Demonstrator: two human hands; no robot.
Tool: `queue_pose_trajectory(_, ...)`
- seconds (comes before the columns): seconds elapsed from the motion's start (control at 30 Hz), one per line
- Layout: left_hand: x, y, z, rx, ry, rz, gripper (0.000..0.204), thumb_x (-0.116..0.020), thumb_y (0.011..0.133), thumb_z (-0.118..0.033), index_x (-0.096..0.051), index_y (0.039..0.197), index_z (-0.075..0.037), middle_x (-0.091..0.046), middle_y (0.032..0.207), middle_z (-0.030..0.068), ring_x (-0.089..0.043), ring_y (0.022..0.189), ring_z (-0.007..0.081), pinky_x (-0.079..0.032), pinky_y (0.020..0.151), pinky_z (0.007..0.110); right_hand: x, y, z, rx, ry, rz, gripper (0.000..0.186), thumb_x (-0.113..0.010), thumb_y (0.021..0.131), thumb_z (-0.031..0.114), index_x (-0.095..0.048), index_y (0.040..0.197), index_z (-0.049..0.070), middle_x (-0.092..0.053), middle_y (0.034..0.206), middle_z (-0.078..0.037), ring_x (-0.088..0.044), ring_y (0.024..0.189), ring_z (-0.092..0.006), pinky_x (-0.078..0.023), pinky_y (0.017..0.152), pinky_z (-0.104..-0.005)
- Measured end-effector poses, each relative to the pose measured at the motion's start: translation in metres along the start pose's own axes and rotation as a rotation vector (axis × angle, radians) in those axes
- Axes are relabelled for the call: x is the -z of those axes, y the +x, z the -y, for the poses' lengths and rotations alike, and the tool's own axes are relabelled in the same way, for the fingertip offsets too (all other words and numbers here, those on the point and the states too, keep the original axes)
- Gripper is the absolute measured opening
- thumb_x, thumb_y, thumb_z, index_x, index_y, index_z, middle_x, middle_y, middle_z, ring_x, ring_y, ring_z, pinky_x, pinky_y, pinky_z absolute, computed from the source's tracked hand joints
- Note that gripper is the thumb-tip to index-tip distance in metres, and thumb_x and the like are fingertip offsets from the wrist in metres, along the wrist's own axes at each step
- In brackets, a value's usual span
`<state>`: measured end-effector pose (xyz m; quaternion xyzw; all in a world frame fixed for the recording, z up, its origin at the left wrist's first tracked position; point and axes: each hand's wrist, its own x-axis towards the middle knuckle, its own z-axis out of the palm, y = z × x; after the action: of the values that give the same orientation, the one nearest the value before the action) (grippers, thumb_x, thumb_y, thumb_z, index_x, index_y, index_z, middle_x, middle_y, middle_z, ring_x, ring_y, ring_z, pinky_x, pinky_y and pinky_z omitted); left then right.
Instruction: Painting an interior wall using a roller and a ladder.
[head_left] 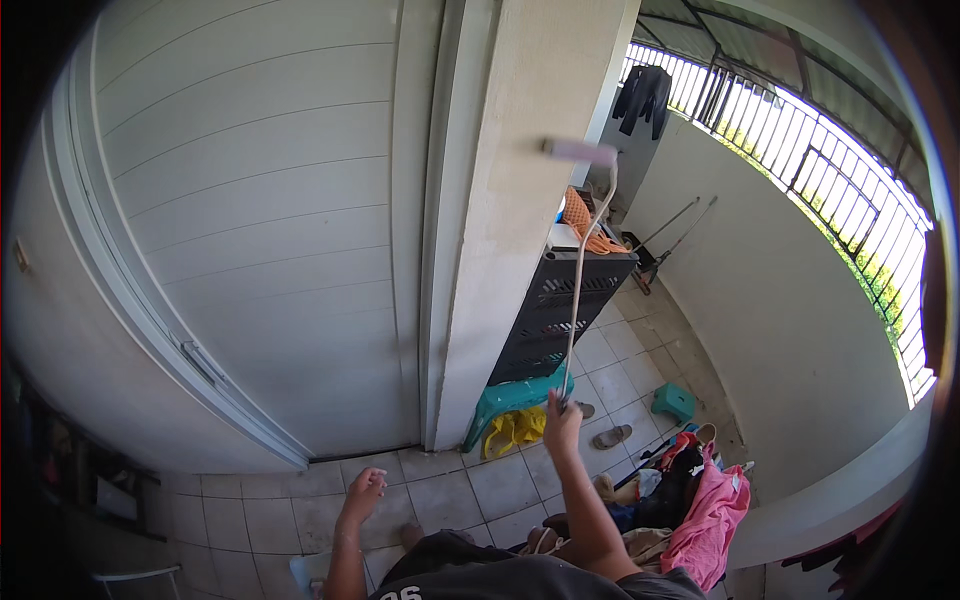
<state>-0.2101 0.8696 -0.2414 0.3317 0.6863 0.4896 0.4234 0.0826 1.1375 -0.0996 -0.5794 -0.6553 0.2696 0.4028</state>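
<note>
My right hand [562, 425] is closed around the lower end of a paint roller. The long thin handle [577, 300] rises from my fist and bends near the top, where the pale lilac roller sleeve [582, 152] lies sideways in front of the cream wall pillar [525, 130]. The sleeve is slightly blurred, and I cannot tell whether it touches the pillar. My left hand [365, 492] hangs low over the floor tiles, its fingers loosely bent and apart, with nothing in them. Whitish marks show on its fingertips.
A white panelled door [260, 230] stands left of the pillar. Behind the pillar are a black plastic rack [560, 310], a teal stool [490, 410] and a yellow cloth [513, 432]. Piled clothes [705, 510], a small green stool [674, 402] and a shoe [612, 437] lie to the right.
</note>
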Motion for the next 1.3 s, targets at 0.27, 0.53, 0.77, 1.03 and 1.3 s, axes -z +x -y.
queue_pose_trajectory(0.27,-0.003,-0.026,0.034,0.068,0.025,0.082,0.022,-0.048,0.097,-0.014,-0.056,0.113,-0.001,-0.060,0.094,0.0080,-0.060,0.083,0.0155,-0.050,0.072,0.029,0.003,-0.097,-0.087,-0.187,-0.199,0.129,0.043,-0.054,0.094,0.034,-0.058,0.078,-0.006,-0.057,0.073,-0.031,-0.057,0.080,-0.0479,-0.043,0.062,-0.0498)
queue_pose_trajectory(0.53,0.010,0.006,0.010,-0.014,0.000,0.018,0.021,-0.048,0.097,-0.016,-0.057,0.111,-0.002,-0.060,0.088,0.0067,-0.057,0.074,0.0124,-0.049,0.069,0.027,0.051,0.020,0.018,0.063,-0.078,-0.067,0.048,-0.056,0.095,0.034,-0.056,0.071,-0.008,-0.049,0.058,-0.025,-0.039,0.051,-0.0333,-0.039,0.054,-0.0446)
queue_pose_trajectory(0.77,-0.012,0.027,-0.031,-0.175,-0.015,0.054,0.022,-0.048,0.099,-0.018,-0.057,0.112,-0.003,-0.059,0.090,0.0064,-0.057,0.079,0.0130,-0.049,0.072,0.027,0.041,0.055,0.106,0.064,-0.100,-0.095,0.047,-0.051,0.097,0.038,-0.062,0.085,-0.006,-0.057,0.065,-0.024,-0.058,0.060,-0.0392,-0.044,0.060,-0.0452)
queue_pose_trajectory(1.03,-0.005,-0.036,0.034,0.034,0.015,0.000,0.021,-0.052,0.096,-0.018,-0.058,0.110,-0.004,-0.062,0.087,0.0064,-0.058,0.073,0.0128,-0.049,0.067,0.027,-0.033,-0.088,-0.073,-0.048,-0.141,0.040,0.038,-0.052,0.095,0.027,-0.058,0.077,-0.005,-0.056,0.069,-0.029,-0.057,0.073,-0.0483,-0.041,0.060,-0.0512)
queue_pose_trajectory(1.3,0.020,-0.067,0.087,0.216,0.023,-0.120,0.020,-0.052,0.095,-0.016,-0.057,0.109,-0.002,-0.062,0.090,0.0079,-0.059,0.077,0.0134,-0.050,0.067,0.029,-0.008,-0.125,-0.097,-0.282,0.374,0.374,0.046,-0.051,0.098,0.035,-0.047,0.065,0.004,-0.044,0.051,-0.003,-0.043,0.049,-0.0089,-0.034,0.046,-0.0283)
